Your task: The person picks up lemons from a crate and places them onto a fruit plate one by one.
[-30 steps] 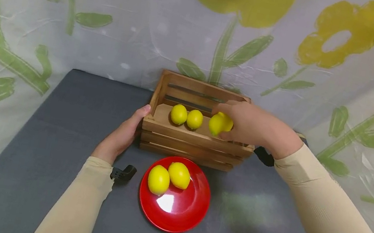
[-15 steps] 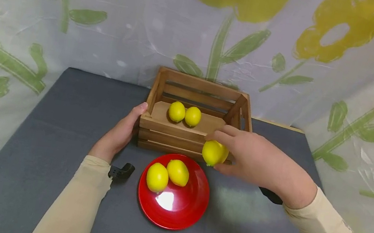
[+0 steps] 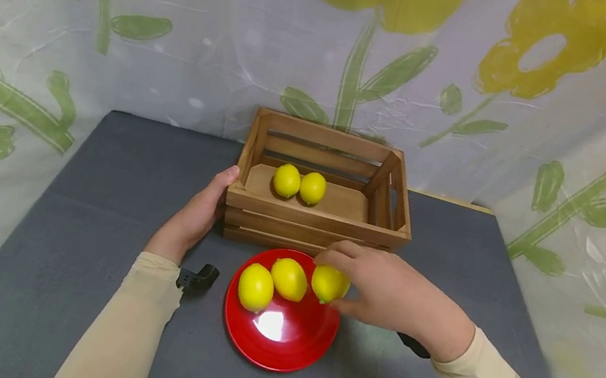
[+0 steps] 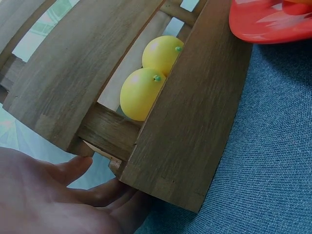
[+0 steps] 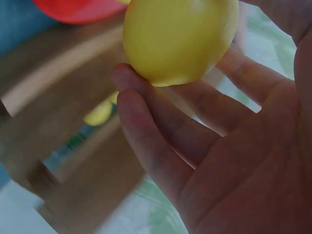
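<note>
My right hand (image 3: 390, 294) holds a yellow lemon (image 3: 328, 285) between thumb and fingers, above the right part of a red plate (image 3: 288, 347). On that plate lie two lemons, one at the left (image 3: 255, 288) and one at the back (image 3: 289, 280). My left hand (image 3: 191, 220) holds the left end of a slatted wooden crate (image 3: 313, 218), its thumb at the upper edge. In the left wrist view the fingertips of this hand (image 4: 78, 195) are partly hidden by the crate. Two more lemons, side by side (image 3: 287, 181) (image 3: 312, 188), sit inside the crate.
A dark grey cloth (image 3: 89, 247) covers the table under the plate and crate. Behind the crate hangs a pale curtain (image 3: 211, 53) printed with yellow flowers; it also runs along both sides. The plate lies close in front of the crate.
My right hand has lifted a lemon out of the crate and brought it forward and down over the plate. The left hand has stayed at the crate's left end.
</note>
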Tool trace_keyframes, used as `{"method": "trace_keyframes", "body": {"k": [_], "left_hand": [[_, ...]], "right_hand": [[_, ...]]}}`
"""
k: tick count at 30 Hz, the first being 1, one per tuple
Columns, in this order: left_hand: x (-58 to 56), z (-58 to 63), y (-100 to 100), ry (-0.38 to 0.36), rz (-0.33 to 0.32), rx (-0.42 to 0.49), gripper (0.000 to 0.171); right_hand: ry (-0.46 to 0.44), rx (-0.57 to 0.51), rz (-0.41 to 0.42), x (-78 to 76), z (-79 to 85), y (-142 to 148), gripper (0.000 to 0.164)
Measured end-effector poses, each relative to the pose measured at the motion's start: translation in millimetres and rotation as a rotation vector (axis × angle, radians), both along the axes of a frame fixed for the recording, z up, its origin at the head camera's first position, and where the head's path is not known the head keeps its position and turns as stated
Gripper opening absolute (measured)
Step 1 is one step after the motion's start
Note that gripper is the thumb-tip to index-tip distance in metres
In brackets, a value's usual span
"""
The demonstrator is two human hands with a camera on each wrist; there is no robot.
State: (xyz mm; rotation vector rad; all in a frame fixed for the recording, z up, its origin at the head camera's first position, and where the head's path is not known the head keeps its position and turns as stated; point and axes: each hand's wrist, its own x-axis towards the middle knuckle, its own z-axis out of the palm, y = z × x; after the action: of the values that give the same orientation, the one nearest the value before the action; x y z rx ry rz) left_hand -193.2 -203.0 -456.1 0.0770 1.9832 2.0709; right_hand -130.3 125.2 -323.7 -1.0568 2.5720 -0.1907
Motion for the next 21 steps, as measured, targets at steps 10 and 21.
{"method": "trace_keyframes", "body": {"k": [10,21], "left_hand": [[-1.2,2.7,0.0,-0.002,0.001,-0.002,0.092],[-2.8,0.5,-0.5,0.014,-0.010,0.020,0.091]], "right_hand": [[-0.048,0.037,-0.029,-4.1,-38.4,1.6,0.055],[-0.092,0.034,-0.051,-6.9,-59.6,1.1,0.057]]}}
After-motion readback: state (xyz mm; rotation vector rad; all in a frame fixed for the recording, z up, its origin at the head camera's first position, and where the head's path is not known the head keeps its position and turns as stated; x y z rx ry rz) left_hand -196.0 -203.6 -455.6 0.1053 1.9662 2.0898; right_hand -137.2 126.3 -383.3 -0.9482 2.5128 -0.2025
